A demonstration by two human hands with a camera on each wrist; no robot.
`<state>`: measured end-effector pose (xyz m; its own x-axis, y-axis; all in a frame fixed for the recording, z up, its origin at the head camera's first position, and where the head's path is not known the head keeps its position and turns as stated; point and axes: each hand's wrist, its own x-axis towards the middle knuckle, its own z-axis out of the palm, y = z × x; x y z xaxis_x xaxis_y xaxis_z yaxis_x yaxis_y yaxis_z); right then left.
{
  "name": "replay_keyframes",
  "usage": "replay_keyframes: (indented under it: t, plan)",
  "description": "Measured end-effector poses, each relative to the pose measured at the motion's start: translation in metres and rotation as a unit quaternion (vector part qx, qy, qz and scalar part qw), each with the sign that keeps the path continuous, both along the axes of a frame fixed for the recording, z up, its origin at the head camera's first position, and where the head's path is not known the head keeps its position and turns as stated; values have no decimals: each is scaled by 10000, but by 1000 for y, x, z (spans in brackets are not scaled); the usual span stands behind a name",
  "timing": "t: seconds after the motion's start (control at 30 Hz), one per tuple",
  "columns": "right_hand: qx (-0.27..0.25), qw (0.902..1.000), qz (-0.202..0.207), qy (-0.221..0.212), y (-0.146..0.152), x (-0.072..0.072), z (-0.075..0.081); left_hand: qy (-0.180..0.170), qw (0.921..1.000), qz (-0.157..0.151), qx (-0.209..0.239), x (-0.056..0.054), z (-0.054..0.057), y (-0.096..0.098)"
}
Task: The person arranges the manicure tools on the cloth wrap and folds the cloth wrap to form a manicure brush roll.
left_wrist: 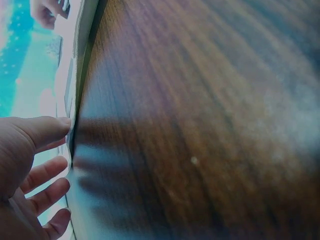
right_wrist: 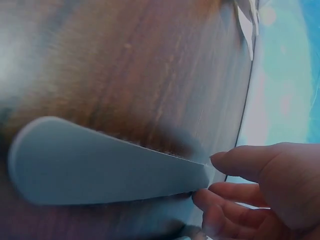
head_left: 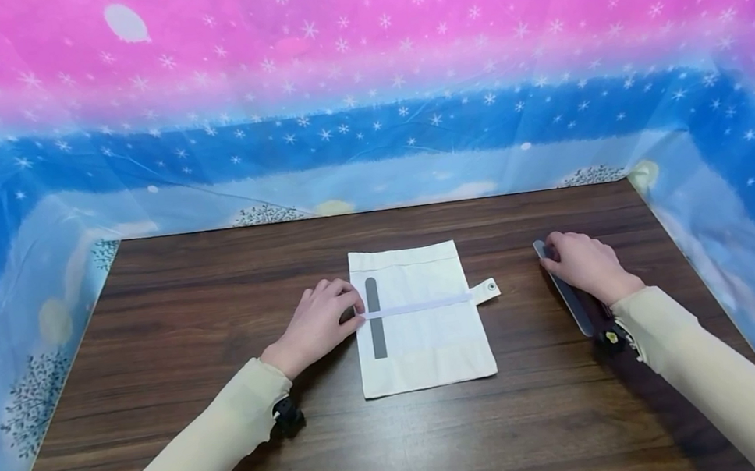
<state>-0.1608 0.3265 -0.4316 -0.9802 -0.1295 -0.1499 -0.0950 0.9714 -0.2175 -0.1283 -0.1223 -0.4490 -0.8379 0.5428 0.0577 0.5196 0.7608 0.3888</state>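
A white cloth pouch (head_left: 429, 367) lies flat on the table, with a thin elastic band (head_left: 428, 305) across its middle. One grey nail file (head_left: 379, 341) is tucked upright under that band near the left side. At the pouch's left edge, my left hand (head_left: 317, 321) pinches the cloth beside the band's end, the other fingers loosely bent. Over to the right, my right hand (head_left: 586, 265) grips a second, wider grey nail file (right_wrist: 105, 165) by its far end, thumb on one edge and fingers on the other. The second file's near end is rounded.
From the pouch's right side sticks out a short strap (head_left: 486, 290) with a metal snap. The dark wood table (head_left: 214, 287) is enclosed by a pink and blue patterned cloth (head_left: 365, 135) at the back and sides.
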Motion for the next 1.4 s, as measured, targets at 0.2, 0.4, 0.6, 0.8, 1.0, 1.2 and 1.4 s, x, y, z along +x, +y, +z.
replay_keyframes:
  t: [0.2, 0.4, 0.6, 0.8, 1.0, 1.2, 1.4]
  plan:
    - [-33, 9999, -132, -51, -4, -12, -1, 44, 10000, -18, 16, 0, 0, 0]
    - [-152, 9992, -280, -244, -7, -19, -1, 59, 10000, -36, 54, 0, -1, -1]
    - [-201, 9978, -509, -385, -13, -23, 2, 111, 9999, -29, 74, 0, -2, -1]
    - [-258, 9965, -619, -507, -19, -24, 4, 153, 9998, -49, 89, 0, -2, -1]
    - [-358, 9969, -520, -466, -24, -24, 4, 139, 9999, -37, 86, 0, -3, -1]
    - [-626, 9965, -371, -422, -24, -25, 4, 113, 9999, -48, 66, 1, -2, 0]
    - [-855, 9953, -211, -401, -26, -27, 6, 126, 9999, -38, 41, 1, -2, -1]
